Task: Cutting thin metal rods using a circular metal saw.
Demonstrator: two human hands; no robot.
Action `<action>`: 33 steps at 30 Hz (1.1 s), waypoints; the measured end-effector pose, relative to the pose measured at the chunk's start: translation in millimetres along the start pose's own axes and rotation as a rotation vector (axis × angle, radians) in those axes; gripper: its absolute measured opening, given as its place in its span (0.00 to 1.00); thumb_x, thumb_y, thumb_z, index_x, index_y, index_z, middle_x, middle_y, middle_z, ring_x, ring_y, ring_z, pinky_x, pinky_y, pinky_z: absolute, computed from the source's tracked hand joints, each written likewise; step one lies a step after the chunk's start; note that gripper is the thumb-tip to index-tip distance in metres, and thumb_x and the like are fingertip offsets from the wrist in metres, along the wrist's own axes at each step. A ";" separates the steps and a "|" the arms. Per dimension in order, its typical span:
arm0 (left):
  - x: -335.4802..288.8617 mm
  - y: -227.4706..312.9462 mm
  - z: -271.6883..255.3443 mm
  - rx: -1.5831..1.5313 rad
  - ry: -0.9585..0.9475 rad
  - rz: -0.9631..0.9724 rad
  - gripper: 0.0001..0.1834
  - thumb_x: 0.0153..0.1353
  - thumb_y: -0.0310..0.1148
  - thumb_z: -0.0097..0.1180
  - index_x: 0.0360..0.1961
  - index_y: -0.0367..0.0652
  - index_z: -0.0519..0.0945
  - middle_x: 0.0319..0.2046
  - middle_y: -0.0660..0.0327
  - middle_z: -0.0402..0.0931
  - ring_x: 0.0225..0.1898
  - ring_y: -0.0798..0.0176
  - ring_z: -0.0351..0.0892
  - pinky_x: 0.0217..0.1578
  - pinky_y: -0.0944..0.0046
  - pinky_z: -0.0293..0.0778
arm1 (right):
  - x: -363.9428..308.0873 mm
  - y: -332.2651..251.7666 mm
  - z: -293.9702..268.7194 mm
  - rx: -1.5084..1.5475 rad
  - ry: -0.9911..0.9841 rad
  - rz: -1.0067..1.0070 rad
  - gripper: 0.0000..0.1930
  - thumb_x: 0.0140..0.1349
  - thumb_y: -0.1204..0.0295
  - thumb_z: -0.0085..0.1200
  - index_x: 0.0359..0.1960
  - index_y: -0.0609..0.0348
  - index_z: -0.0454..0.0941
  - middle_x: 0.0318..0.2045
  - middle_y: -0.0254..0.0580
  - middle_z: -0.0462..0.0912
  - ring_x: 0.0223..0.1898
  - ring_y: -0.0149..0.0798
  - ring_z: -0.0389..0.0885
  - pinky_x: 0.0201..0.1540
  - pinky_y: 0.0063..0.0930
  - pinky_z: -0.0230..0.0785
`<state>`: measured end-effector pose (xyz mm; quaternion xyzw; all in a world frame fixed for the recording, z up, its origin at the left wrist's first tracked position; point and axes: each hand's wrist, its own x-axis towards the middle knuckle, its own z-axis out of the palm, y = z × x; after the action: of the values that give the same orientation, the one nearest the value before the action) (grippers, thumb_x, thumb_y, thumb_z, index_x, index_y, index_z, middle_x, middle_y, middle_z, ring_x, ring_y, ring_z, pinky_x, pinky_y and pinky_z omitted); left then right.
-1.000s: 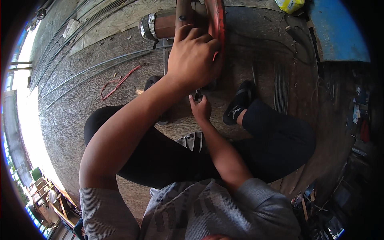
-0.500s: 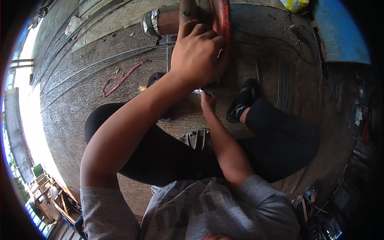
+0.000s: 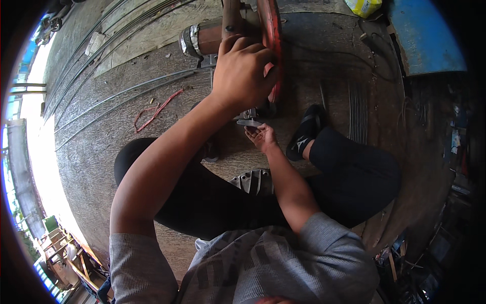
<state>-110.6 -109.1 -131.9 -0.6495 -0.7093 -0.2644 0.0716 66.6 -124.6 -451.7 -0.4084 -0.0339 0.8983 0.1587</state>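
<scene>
A cut-off saw with a red wheel guard [image 3: 272, 45] and a reddish-brown motor housing [image 3: 208, 39] stands on the floor ahead of me. My left hand [image 3: 242, 71] is closed over the saw's arm [image 3: 231, 20], knuckles up; its fingertips are partly hidden. Below it, at the near end of the saw's base, is a flat grey metal crank handle [image 3: 248, 123]. My right hand [image 3: 261, 137] is palm up beside that handle, its fingers spread and their tips close against it. My left forearm and hand cover part of the saw base.
Long thin metal rods [image 3: 126, 80] run across the floor at left, near a red cord loop [image 3: 154, 112]. A bundle of short rods [image 3: 358, 114] lies at right. A ribbed metal part [image 3: 253, 181] sits between my legs. A blue sheet [image 3: 428, 38] and yellow bag [image 3: 363, 6] are far right.
My right hand has turned palm up and its fingers have loosened from the crank handle, which now shows more fully. The left hand stays on the saw; the view has shifted slightly.
</scene>
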 end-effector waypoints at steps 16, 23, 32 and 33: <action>-183.9 -1.8 166.4 -0.503 -0.102 -1.498 0.29 0.47 0.38 0.64 0.47 0.32 0.70 0.38 0.50 0.77 0.42 0.51 0.79 0.43 0.60 0.74 | 5.8 32.3 45.1 -0.041 0.745 -0.358 0.26 0.65 0.52 0.46 0.52 0.64 0.70 0.39 0.53 0.80 0.39 0.46 0.82 0.34 0.33 0.70; -174.4 -11.4 188.3 -0.601 -0.600 -1.228 0.34 0.39 0.45 0.70 0.43 0.31 0.75 0.39 0.47 0.80 0.43 0.48 0.80 0.44 0.55 0.74 | 18.7 21.2 19.0 -0.813 0.974 -0.414 0.27 0.65 0.55 0.38 0.37 0.76 0.74 0.37 0.68 0.78 0.41 0.63 0.77 0.42 0.47 0.69; -188.0 -28.8 208.9 -0.302 -0.684 -1.154 0.34 0.37 0.53 0.69 0.41 0.36 0.81 0.38 0.45 0.80 0.43 0.46 0.80 0.43 0.54 0.74 | 24.5 11.9 22.2 -1.073 0.923 -0.566 0.25 0.66 0.58 0.32 0.30 0.68 0.75 0.34 0.67 0.78 0.39 0.67 0.75 0.41 0.54 0.67; -183.3 -25.3 205.2 -0.272 -0.689 -1.163 0.33 0.39 0.53 0.67 0.39 0.36 0.82 0.37 0.45 0.80 0.43 0.47 0.80 0.44 0.55 0.74 | 25.7 13.9 19.6 -1.048 0.924 -0.578 0.25 0.66 0.58 0.31 0.31 0.68 0.75 0.34 0.67 0.78 0.40 0.67 0.75 0.41 0.54 0.67</action>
<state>-58.5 -175.4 -395.1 -0.2135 -0.8853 -0.1248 -0.3937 32.6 -128.3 -459.9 -0.7404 -0.4922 0.4247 0.1710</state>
